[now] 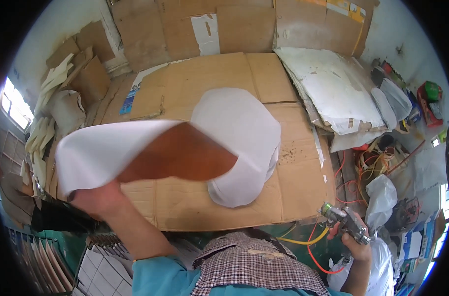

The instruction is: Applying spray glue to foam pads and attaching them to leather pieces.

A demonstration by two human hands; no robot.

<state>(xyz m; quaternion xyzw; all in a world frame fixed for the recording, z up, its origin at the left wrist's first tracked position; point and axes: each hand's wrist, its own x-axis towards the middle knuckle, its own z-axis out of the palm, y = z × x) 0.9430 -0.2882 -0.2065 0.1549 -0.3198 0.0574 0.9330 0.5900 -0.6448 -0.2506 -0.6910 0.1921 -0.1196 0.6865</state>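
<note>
At the left, my left hand (pixel 100 200) is closed on the near edge of a curved sheet (pixel 106 145), white on one face and reddish brown on the other. The sheet is lifted and bent over, slightly blurred. Its right end meets a stack of rounded white sheets (pixel 241 123) on the cardboard-covered table (pixel 185 212). Beyond the table's front right corner, my right hand (pixel 350 234) grips a metal spray gun (pixel 345 222), its nozzle end towards the table. A red hose (pixel 313 251) and a yellow hose (pixel 305 240) run near that hand.
White-covered boards (pixel 333 84) lie stacked at the back right. Cardboard panels (pixel 195 29) line the back wall. Pale cut pieces (pixel 39 143) hang at the left. Tangled hoses (pixel 372 163) and a plastic bag (pixel 381 197) are at the right. A rack of sheets (pixel 42 261) stands lower left.
</note>
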